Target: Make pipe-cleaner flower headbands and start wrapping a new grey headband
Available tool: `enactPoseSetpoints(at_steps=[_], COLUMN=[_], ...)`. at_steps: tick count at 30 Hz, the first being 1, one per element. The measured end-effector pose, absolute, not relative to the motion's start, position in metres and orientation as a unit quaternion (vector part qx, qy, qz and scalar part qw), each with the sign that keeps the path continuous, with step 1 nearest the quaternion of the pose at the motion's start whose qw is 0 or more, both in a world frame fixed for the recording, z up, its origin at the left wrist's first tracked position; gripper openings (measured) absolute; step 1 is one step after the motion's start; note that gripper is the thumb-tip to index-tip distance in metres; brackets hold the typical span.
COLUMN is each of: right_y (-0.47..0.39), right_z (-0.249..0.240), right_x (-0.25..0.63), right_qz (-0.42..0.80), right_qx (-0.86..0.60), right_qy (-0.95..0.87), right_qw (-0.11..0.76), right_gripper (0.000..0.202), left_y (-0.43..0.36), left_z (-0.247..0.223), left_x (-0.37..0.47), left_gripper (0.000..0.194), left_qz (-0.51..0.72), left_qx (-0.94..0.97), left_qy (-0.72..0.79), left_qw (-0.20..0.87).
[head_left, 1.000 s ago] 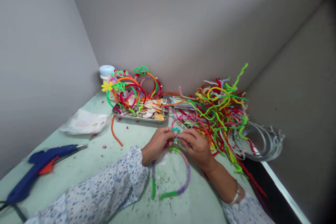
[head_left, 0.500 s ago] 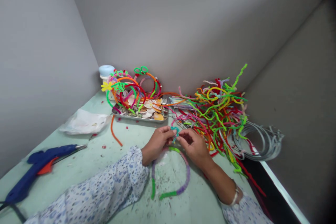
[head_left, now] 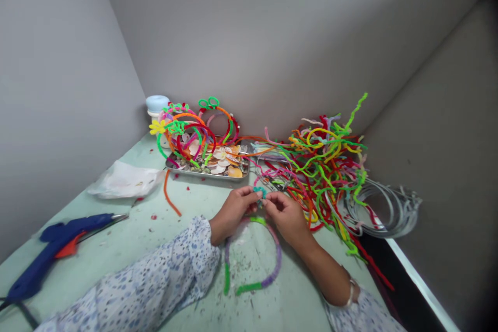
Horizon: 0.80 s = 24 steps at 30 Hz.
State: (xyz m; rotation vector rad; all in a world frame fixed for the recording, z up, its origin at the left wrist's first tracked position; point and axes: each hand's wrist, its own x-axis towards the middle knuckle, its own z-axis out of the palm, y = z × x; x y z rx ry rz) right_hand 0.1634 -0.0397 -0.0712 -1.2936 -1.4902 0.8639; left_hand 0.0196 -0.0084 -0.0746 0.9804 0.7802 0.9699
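Between my fingertips is a small teal piece of bent pipe cleaner (head_left: 259,190), curled into loops. My left hand (head_left: 238,210) pinches it from the left, thumb on top. On the other side my right hand (head_left: 286,213) grips it between thumb and forefinger. The fingers hide part of its shape. Just below the hands, a headband (head_left: 279,259) wrapped in green, pink and purple pipe cleaner lies on the table, its two ends toward me.
Behind my hands stands a metal tray (head_left: 210,175) of shells with finished colourful headbands (head_left: 194,127) on it. Loose pipe cleaners (head_left: 327,161) and grey wire hoops (head_left: 389,212) are heaped right. A blue glue gun (head_left: 58,244), plastic bag (head_left: 124,181) and orange pipe cleaner (head_left: 168,194) lie left.
The teal pipe cleaner has turned slightly between my fingertips, and its lower part is now more hidden. Both hands stay almost in place; the headband has not moved.
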Motion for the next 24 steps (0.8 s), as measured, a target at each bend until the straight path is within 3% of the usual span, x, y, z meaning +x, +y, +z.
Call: enactPoseSetpoints(at_steps=[9, 24], right_y=[-0.0404, -0.0414], right_z=[-0.0717, -0.0686], right_x=[0.165, 0.1662], right_qz=[0.165, 0.061], right_qx=[-0.504, -0.472], right_qy=[-0.689, -0.747], right_qw=[0.494, 0.464], right_gripper=[0.01, 0.01], left_y=[-0.009, -0.0104], left_z=[-0.0724, -0.0653], left_x=[0.0181, 0.0177], left_gripper=[0.023, 0.019], left_qz=[0.406, 0.414], left_qx=[0.421, 0.39], left_qy=[0.336, 0.326], left_qw=[0.738, 0.756])
